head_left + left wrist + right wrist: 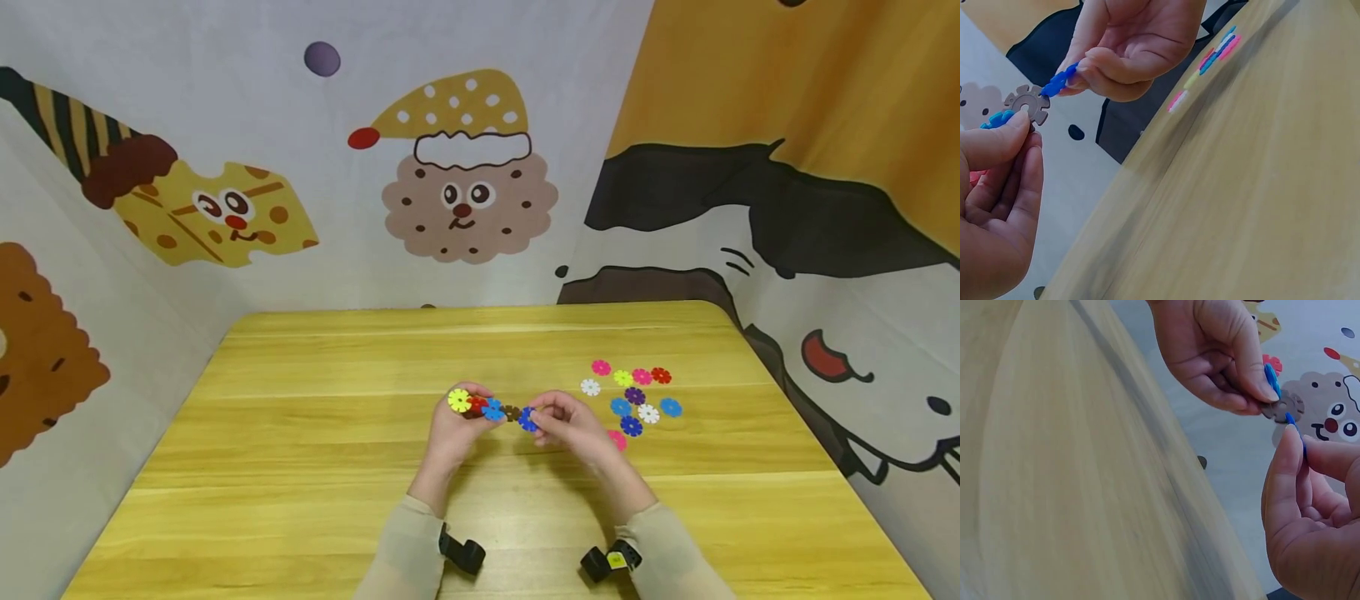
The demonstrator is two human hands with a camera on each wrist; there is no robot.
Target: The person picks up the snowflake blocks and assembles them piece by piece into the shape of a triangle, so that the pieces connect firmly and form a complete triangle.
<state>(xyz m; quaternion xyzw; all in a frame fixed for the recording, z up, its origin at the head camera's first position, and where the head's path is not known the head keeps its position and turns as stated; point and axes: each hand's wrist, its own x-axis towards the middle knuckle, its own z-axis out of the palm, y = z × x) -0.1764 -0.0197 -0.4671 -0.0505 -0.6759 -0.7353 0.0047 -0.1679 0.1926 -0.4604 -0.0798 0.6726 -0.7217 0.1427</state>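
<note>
My left hand (450, 433) holds a row of joined plastic snowflake discs above the table. In it are a yellow disc (460, 401), a red disc (477, 405), a light blue disc (492, 409) and a brown disc (511, 413). Both wrist views show the left thumb and fingers pinching the brown disc (1027, 105). My right hand (576, 429) pinches a dark blue disc (527, 419) between thumb and fingers. Its edge meets the brown disc's rim at an angle in the right wrist view; how deep the slots engage, I cannot tell.
Several loose snowflake discs lie on the wooden table (315, 433) to the right, among them a purple disc (634, 396), a white disc (648, 413) and a red disc (661, 376). One pink disc (617, 440) lies close by the right wrist. A cartoon-printed curtain (300, 125) hangs behind.
</note>
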